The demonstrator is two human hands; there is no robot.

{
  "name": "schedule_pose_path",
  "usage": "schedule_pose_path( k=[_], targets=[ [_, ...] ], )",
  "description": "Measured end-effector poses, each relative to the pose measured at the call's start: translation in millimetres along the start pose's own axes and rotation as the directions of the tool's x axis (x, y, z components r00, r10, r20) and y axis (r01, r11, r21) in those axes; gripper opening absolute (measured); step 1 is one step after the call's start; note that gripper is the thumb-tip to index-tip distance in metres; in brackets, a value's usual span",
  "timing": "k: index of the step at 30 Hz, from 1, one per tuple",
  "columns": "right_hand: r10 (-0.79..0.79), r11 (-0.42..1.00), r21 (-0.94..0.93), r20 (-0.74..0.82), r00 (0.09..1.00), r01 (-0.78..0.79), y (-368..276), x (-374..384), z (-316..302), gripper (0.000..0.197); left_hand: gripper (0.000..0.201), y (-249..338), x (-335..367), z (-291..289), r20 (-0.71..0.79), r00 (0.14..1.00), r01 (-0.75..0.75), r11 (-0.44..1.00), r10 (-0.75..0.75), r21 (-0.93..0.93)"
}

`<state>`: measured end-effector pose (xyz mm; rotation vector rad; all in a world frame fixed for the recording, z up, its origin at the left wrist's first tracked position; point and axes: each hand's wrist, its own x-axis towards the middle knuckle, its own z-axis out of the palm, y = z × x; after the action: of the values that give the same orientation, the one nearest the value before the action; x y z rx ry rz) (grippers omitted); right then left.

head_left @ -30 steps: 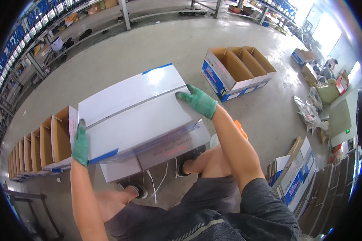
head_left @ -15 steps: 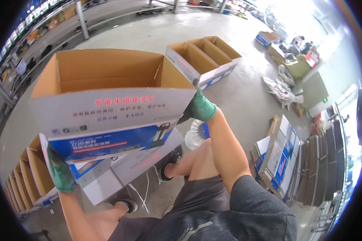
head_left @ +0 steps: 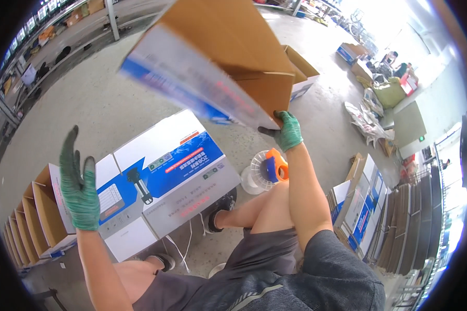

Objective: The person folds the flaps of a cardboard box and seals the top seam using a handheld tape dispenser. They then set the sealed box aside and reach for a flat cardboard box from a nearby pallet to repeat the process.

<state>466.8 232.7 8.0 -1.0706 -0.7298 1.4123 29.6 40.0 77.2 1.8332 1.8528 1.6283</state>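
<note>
Green-gloved hands are set wide apart: the left hand [head_left: 79, 186] is spread and holds nothing, its fingers pointing up and its thumb apart, while the right hand [head_left: 286, 132] pinches the near right corner of an open carton [head_left: 267, 85]. That carton hangs tilted and partly blurred above the floor [head_left: 98, 93], beyond the far edge of a closed white-and-blue carton [head_left: 184, 181] lying before the knees. Off the closed carton's right end is an orange-and-blue tool [head_left: 282, 165]; near its left end stands a row of open cartons [head_left: 45, 207]. Flattened cartons [head_left: 360, 202] lean together to the person's right.
</note>
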Motion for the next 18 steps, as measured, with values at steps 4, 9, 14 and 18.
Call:
schedule_pose_path(
  k=[4,9,14,18],
  targets=[
    [0.038,0.999,-0.001,-0.11,0.993,-0.038,28,62,-5,0.025,0.055,-31,-30,-15,0.085,0.98,0.175,0.982,-0.182,0.077],
    [0.168,0.952,-0.223,-0.2,0.965,-0.212,106,181,-60,0.037,0.06,-39,-42,-14,0.276,0.855,0.454,0.891,-0.438,0.007],
    [-0.305,0.204,-0.974,-0.155,0.94,-0.095,176,177,-21,0.088,0.06,-51,-49,-23,0.459,0.832,0.146,0.922,-0.311,0.359],
    [-0.05,-0.549,-0.777,0.399,0.915,0.309,148,126,48,0.075,0.065,-48,-50,-17,0.52,0.777,0.177,0.916,-0.354,0.359]
  ],
)
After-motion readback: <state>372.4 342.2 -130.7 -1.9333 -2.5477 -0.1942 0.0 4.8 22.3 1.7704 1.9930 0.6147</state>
